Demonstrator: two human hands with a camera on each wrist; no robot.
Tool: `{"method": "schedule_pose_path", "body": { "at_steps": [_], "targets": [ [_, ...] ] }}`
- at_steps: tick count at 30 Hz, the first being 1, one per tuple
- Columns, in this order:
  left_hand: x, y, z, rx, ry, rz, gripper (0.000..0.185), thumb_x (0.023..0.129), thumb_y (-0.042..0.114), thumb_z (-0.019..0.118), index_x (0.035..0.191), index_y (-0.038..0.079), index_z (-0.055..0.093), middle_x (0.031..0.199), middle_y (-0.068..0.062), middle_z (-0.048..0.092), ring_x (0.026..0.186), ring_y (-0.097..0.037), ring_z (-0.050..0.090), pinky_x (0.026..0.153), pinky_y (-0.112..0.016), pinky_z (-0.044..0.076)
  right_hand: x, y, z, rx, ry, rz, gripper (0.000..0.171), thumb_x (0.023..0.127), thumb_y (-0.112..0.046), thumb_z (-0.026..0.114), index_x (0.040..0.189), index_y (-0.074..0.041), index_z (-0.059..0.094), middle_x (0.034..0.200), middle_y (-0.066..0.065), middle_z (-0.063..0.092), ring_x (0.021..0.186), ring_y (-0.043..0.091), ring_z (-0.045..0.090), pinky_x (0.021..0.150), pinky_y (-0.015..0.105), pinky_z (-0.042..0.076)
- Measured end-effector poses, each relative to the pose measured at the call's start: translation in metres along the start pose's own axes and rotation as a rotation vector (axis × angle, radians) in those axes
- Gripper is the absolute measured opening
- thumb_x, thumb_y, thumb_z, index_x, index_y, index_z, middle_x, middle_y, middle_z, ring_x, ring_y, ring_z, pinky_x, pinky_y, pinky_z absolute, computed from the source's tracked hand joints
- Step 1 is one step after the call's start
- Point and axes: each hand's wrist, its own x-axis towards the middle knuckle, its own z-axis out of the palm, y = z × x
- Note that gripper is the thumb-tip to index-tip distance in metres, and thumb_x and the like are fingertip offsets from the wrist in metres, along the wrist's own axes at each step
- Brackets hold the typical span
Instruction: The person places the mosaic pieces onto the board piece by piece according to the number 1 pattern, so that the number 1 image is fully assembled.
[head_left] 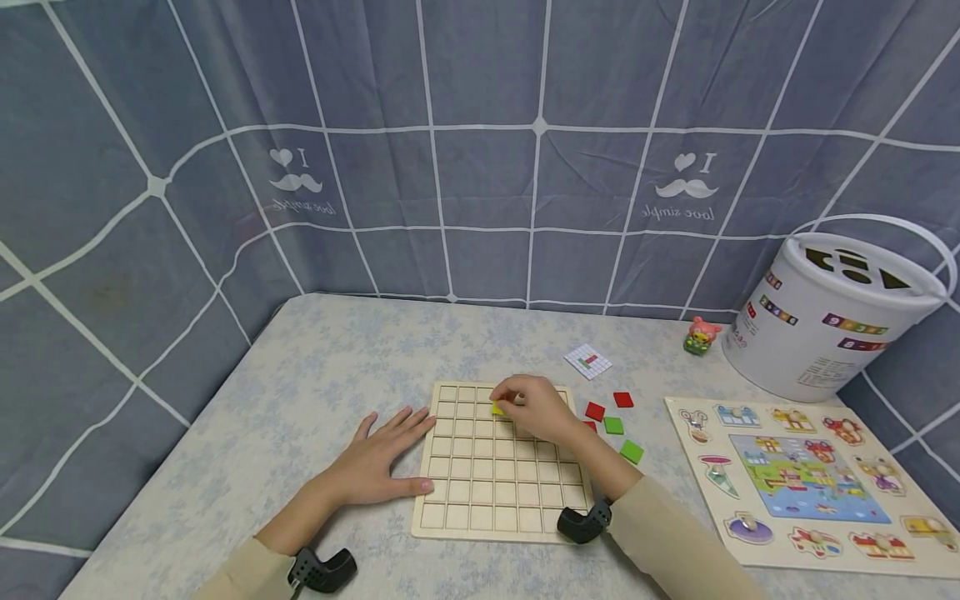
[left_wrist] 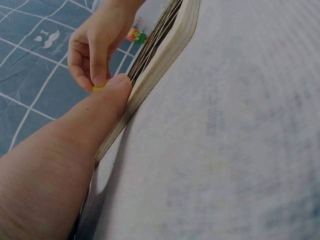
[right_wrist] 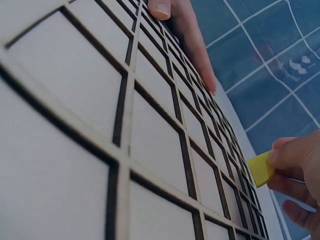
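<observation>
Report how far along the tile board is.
Done: nothing, every visible cell of the wooden grid board is empty. In hand: right hand pinches a yellow tile over the top rows; left hand steadies the board. Left: red tiles and green tiles beside it.

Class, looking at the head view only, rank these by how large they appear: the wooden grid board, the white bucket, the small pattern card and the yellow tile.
1. White bucket
2. Wooden grid board, close behind it
3. Pattern card
4. Yellow tile, partly hidden by the right hand

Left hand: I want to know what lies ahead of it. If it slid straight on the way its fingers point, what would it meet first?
Probably the wooden grid board: the left hand lies flat on the table, fingers pointing at its left edge, the thumb already against it.
</observation>
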Motion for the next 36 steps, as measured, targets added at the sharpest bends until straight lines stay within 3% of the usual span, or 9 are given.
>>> {"method": "schedule_pose_path", "body": {
  "at_steps": [10, 23, 36],
  "targets": [
    [-0.001, 0.000, 0.000, 0.001, -0.011, -0.015, 0.090, 0.084, 0.063, 0.063, 0.155, 0.017, 0.032, 0.159, -0.005, 0.026, 0.146, -0.031, 0.018, 0.109, -0.067, 0.001, 0.007, -0.005, 0.006, -0.041, -0.071, -0.034, 0.011, 0.094, -0.005, 0.064, 0.098, -0.007, 0.074, 0.091, -0.003, 0.067, 0.080, 0.011, 0.058, 0.067, 0.026, 0.049],
    [0.000, 0.000, -0.001, 0.003, -0.015, -0.025, 0.090, 0.084, 0.063, 0.063, 0.155, 0.018, 0.031, 0.159, -0.004, 0.026, 0.147, -0.030, 0.018, 0.109, -0.067, 0.002, 0.011, -0.008, 0.010, -0.165, -0.088, -0.130, 0.015, 0.094, -0.004, 0.063, 0.099, -0.009, 0.076, 0.097, -0.001, 0.071, 0.093, 0.017, 0.060, 0.080, 0.033, 0.050],
    [-0.001, 0.000, 0.000, 0.005, -0.006, -0.017, 0.090, 0.084, 0.064, 0.062, 0.154, 0.017, 0.033, 0.159, -0.005, 0.027, 0.146, -0.032, 0.019, 0.109, -0.067, 0.002, 0.007, -0.004, 0.018, -0.205, -0.101, -0.119, 0.020, 0.095, -0.004, 0.061, 0.106, -0.013, 0.075, 0.104, -0.002, 0.070, 0.100, 0.016, 0.059, 0.084, 0.035, 0.050]
  ]
}}
